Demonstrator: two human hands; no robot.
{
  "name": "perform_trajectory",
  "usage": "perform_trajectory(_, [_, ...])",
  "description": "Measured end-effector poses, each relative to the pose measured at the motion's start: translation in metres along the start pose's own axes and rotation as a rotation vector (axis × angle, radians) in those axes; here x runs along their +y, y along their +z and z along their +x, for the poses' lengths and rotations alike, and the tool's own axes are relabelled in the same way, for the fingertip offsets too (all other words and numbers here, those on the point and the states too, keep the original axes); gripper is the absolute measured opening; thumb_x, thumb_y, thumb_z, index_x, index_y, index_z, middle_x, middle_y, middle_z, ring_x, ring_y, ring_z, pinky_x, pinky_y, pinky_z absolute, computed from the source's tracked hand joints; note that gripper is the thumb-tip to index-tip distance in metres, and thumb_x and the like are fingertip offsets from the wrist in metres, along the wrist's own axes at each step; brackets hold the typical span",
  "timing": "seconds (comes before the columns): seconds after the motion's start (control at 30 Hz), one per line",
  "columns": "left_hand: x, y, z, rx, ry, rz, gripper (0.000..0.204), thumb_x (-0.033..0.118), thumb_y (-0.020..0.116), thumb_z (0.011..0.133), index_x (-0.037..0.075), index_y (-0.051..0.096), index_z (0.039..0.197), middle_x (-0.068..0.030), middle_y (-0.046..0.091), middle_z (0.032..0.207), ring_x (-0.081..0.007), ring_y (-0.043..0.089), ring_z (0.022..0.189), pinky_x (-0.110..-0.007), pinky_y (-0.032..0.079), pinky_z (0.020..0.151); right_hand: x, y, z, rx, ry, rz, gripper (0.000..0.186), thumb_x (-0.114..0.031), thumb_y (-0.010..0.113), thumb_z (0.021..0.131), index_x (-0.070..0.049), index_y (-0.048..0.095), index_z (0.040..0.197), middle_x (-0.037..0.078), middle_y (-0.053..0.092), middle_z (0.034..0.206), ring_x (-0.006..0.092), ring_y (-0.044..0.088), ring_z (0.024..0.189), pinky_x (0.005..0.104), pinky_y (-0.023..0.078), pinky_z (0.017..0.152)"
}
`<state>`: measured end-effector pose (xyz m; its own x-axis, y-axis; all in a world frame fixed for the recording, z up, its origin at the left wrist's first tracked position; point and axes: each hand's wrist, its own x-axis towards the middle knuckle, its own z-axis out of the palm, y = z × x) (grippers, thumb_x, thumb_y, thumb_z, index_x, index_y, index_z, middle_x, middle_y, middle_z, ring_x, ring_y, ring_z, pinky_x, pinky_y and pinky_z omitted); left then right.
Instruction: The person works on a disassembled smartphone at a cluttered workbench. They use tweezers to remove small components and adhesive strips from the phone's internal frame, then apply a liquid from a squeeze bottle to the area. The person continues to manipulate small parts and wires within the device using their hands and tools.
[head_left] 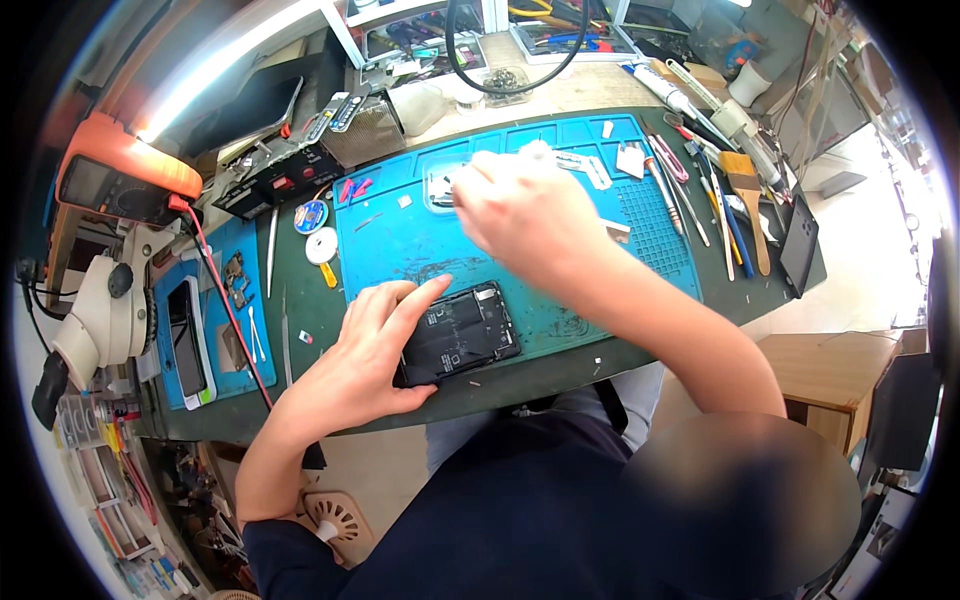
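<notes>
A black smartphone [465, 335] with its back off and the battery showing lies at the near edge of the blue repair mat [400, 240]. My left hand [375, 340] grips the phone's left end, thumb on the near side and fingers on the far side. Over the back part of the mat is my right hand [525, 210], its fingers closed in a pinch. Whatever they hold is hidden. Just left of those fingers sits a small clear tray [432, 192] with tiny dark parts, partly covered by the hand.
An orange multimeter [130, 170] stands at left, its red lead [225, 300] crossing a smaller mat with another phone [187, 335]. Solder spools [320, 245] lie beside the main mat. Screwdrivers, tweezers and a wooden brush [745, 190] line the right side. A black cable loop hangs behind.
</notes>
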<state>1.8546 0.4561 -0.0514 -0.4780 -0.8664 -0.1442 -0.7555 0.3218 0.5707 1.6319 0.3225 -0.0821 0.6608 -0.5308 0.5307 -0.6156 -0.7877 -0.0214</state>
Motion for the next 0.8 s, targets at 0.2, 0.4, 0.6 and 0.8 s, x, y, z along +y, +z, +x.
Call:
perform_trajectory(0.2, [-0.009,-0.006,-0.008,-0.001,-0.022,-0.041,0.111,0.007,0.091,0.07,0.01,0.036,0.165,-0.0185,0.048,0.145,-0.0381,0.046,0.138,-0.046,0.041,0.118,-0.018,0.036,0.015,0.029,0.112,-0.207,0.012,-0.017,0.069,0.089,-0.015,0.058,0.091,-0.002,0.061,0.083,0.0149,0.069,0.079,0.0432,0.05,0.072])
perform_trajectory(0.4, [-0.008,-0.007,-0.005,-0.012,-0.02,-0.046,0.11,0.006,0.092,0.069,0.01,0.037,0.165,-0.0179,0.048,0.146,-0.0373,0.047,0.138,-0.044,0.042,0.117,-0.006,0.019,0.001,0.131,0.039,-0.061,0.009,-0.014,0.069,0.091,-0.012,0.061,0.095,0.001,0.064,0.083,0.0198,0.069,0.07,0.0385,0.052,0.06])
perform_trajectory(0.6, [-0.011,-0.018,-0.022,-0.024,-0.115,-0.041,0.11,0.01,0.092,0.07,0.013,0.037,0.165,-0.0191,0.048,0.143,-0.0409,0.046,0.136,-0.047,0.042,0.117,0.064,-0.083,-0.096,0.157,0.486,-0.327,0.03,-0.008,0.068,0.09,-0.006,0.07,0.12,0.01,0.072,0.107,0.0272,0.071,0.095,0.0433,0.06,0.075])
perform_trajectory(0.8, [-0.003,-0.036,-0.02,-0.076,-0.114,0.018,0.111,0.015,0.092,0.07,0.008,0.036,0.165,-0.019,0.056,0.135,-0.039,0.052,0.129,-0.045,0.045,0.113,0.134,-0.126,-0.186,-0.347,0.901,-0.522,0.032,-0.024,0.072,0.094,-0.013,0.072,0.125,0.012,0.075,0.113,0.0338,0.074,0.094,0.0479,0.059,0.082])
